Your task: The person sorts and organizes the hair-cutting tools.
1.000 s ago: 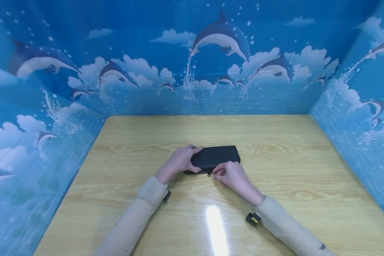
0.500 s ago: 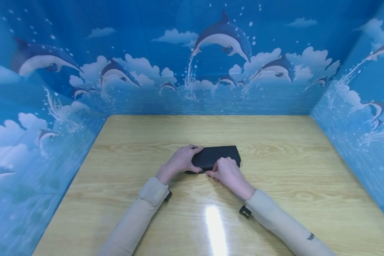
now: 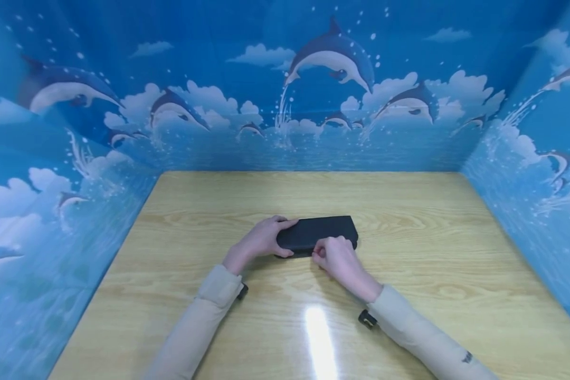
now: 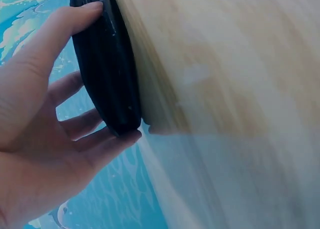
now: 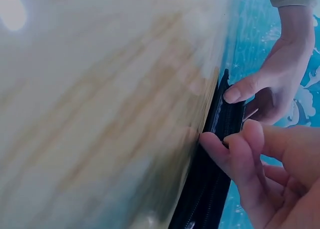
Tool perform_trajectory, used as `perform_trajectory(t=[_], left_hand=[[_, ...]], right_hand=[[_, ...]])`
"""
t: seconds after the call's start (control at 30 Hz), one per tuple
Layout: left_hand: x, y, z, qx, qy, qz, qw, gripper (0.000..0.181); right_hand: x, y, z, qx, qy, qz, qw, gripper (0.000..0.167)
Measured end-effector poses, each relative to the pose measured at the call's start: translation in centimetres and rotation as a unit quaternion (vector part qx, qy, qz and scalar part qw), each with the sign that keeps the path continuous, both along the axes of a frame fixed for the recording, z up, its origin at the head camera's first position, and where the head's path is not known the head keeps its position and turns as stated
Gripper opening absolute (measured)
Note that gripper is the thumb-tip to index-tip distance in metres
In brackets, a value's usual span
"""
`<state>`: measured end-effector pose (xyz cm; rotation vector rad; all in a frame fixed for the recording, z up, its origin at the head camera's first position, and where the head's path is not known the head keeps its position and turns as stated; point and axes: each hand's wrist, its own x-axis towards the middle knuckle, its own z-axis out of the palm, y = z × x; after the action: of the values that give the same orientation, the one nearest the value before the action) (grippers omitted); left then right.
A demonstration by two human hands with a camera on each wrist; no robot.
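A slim black zip case (image 3: 324,230) lies on the table, its zipped side facing the person. My left hand (image 3: 260,238) grips its left end. In the left wrist view, the thumb presses the zipped side and the other fingers reach round the end of the case (image 4: 107,69). At the middle of the front edge, my right hand (image 3: 338,258) has thumb and forefinger pinched together on the zipper. The right wrist view shows these fingertips over the zipper teeth (image 5: 227,120); they mostly hide the zipper pull. On the near stretch of the case, two lines of teeth run apart.
The wood-grain table (image 3: 408,211) extends on all sides of the case, with a bright light reflection in front. Blue dolphin-printed sheets (image 3: 209,142) stand along its back and sides. Small black devices (image 3: 368,319) sit at both wrists.
The right hand has shifted slightly left and its fingers now cover the zipper pull, which showed beside them earlier. The left hand has slid slightly left along the case.
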<state>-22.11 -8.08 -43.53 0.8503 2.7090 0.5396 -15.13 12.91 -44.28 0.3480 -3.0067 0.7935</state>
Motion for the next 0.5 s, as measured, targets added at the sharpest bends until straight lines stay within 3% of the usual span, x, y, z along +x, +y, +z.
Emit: perform_trajectory(t=[0.5], left_hand=[[-0.75,0.38,-0.49,-0.013,0.066,0.000,0.9977,0.084]], right_hand=[[-0.54,-0.24,-0.15,-0.039,-0.009,0.029,0.9988,0.012]])
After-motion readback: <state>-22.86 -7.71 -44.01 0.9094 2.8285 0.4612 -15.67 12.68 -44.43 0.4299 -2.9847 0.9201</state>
